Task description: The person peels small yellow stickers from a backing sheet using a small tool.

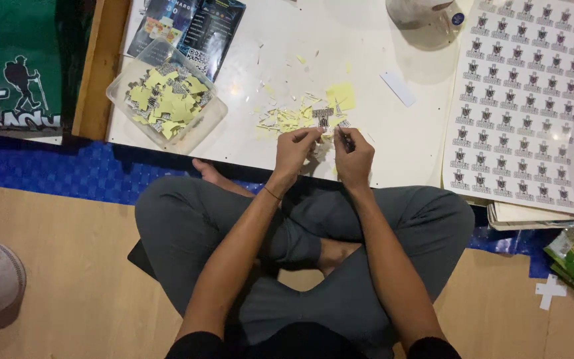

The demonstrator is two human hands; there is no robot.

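Both hands, left hand [295,147] and right hand [354,156], pinch a small sticker [323,119] between them.

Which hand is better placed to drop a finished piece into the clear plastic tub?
Probably the left hand. The clear plastic tub of yellow and printed paper pieces sits on its side of the white board, while the right hand would need to cross over.

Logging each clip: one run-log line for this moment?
left hand + right hand: pinching small sticker | scraps pile beside | clear tub left
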